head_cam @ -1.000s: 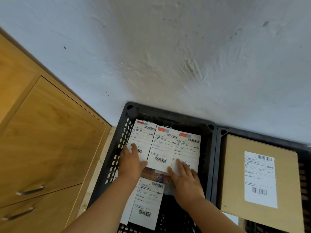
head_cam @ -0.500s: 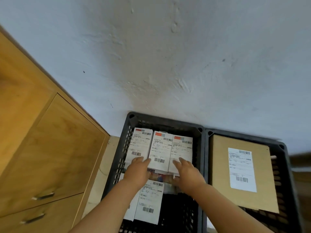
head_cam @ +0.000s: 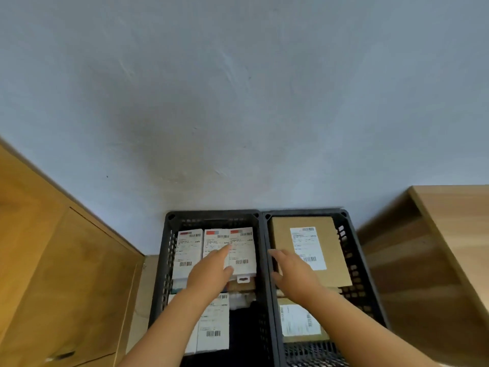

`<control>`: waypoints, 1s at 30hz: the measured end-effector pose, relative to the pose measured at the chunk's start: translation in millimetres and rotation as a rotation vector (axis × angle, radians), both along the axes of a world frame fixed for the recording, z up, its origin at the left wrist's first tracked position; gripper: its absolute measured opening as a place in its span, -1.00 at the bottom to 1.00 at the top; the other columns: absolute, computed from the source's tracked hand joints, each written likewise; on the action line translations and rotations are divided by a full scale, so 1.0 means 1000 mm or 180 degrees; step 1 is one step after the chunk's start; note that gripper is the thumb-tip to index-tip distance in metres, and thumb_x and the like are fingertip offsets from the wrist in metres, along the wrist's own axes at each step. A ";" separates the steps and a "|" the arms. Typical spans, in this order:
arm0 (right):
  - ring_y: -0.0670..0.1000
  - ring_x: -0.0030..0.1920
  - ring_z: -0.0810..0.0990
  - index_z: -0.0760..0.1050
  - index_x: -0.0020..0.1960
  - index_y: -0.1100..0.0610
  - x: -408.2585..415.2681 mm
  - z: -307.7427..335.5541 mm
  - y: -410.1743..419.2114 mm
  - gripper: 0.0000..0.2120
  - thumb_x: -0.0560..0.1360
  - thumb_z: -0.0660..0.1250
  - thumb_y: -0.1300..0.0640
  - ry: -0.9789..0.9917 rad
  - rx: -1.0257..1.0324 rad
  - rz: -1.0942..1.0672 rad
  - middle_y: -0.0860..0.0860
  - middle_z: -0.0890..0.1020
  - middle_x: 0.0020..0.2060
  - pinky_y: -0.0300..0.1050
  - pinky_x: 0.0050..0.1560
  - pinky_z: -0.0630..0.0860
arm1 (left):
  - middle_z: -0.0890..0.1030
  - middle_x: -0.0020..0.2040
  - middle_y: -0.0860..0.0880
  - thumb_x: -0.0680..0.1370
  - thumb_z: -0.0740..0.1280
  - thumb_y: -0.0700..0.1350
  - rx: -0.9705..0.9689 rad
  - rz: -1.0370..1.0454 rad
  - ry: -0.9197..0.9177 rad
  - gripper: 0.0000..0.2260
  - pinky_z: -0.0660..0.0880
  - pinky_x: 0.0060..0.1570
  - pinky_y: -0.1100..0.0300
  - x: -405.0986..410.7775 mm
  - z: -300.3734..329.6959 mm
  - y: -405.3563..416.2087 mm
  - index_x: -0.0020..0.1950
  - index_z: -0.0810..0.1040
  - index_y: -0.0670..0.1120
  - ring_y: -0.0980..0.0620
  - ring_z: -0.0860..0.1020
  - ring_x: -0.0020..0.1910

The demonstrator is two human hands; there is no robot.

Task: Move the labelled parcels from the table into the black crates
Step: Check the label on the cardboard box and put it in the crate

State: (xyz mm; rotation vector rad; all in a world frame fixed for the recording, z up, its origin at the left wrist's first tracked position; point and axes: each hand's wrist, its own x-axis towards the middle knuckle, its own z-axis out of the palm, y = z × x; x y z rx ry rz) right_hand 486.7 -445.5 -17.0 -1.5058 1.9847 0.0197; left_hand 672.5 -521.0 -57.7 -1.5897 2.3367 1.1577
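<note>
Two black crates are seen side by side against a pale wall (head_cam: 238,102), the left crate (head_cam: 165,260) and the right crate (head_cam: 354,260) touching along their inner rims. In the far part of the left crate, three white labelled parcels are laid in a row: the left white parcel (head_cam: 185,250), the middle white parcel (head_cam: 215,241) and the right white parcel (head_cam: 244,251). Nearer to the person, another white parcel (head_cam: 213,324) is placed in the same crate.

The left hand (head_cam: 211,274) is stretched out over the row, with the fingers straight and nothing gripped. Its fingertips (head_cam: 227,247) are laid at the seam between the middle and the right white parcel, and most of the middle parcel is covered by the hand. The thumb is spread toward the lower edge of the right white parcel.

The right hand (head_cam: 293,271) is also held flat with straight fingers, and no parcel is grasped by it. It is placed over the left edge of a brown cardboard parcel (head_cam: 330,250) with a white label (head_cam: 308,247), which lies in the far part of the right crate. Whether this parcel is really touched by the hand cannot be told. Under the right forearm, a further labelled parcel (head_cam: 299,320) is seen in the near part of the right crate.

A wooden cabinet (head_cam: 66,260) stands at the left, and a wooden counter (head_cam: 436,260) at the right of the crates.
</note>
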 end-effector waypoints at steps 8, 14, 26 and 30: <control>0.01 0.38 0.36 0.19 0.49 -0.01 -0.059 0.057 0.065 -0.50 0.57 0.21 0.10 -0.0104 -0.0311 -0.0390 -0.02 0.33 0.43 -0.11 0.34 0.34 | 0.44 0.37 0.03 0.60 0.19 -0.04 -0.0242 -0.0283 0.0454 -0.58 0.43 0.20 0.15 -0.089 0.063 0.049 0.47 0.28 0.10 0.06 0.45 0.26; -0.04 0.32 0.43 0.29 0.44 -0.03 -0.136 0.095 0.153 -0.55 0.56 0.24 0.07 -0.0203 -0.0573 -0.0853 -0.07 0.43 0.36 -0.13 0.31 0.38 | 0.49 0.31 0.08 0.60 0.21 -0.02 -0.0298 -0.0522 0.0654 -0.64 0.42 0.17 0.21 -0.181 0.104 0.122 0.41 0.37 0.09 0.10 0.49 0.21; -0.09 0.28 0.46 0.37 0.39 -0.02 -0.365 0.154 0.405 -0.61 0.57 0.24 0.07 0.0080 -0.0999 -0.1692 -0.07 0.50 0.29 -0.19 0.27 0.38 | 0.52 0.24 0.13 0.58 0.23 0.01 -0.0438 -0.1199 0.1144 -0.66 0.44 0.12 0.28 -0.433 0.174 0.348 0.37 0.42 0.10 0.18 0.49 0.15; -0.10 0.26 0.46 0.37 0.39 -0.01 -0.429 0.166 0.466 -0.61 0.57 0.22 0.07 0.0150 -0.1069 -0.1898 -0.07 0.51 0.27 -0.21 0.23 0.40 | 0.51 0.23 0.17 0.59 0.21 0.03 -0.0382 -0.1406 0.1182 -0.65 0.42 0.03 0.34 -0.495 0.184 0.396 0.38 0.39 0.13 0.23 0.47 0.08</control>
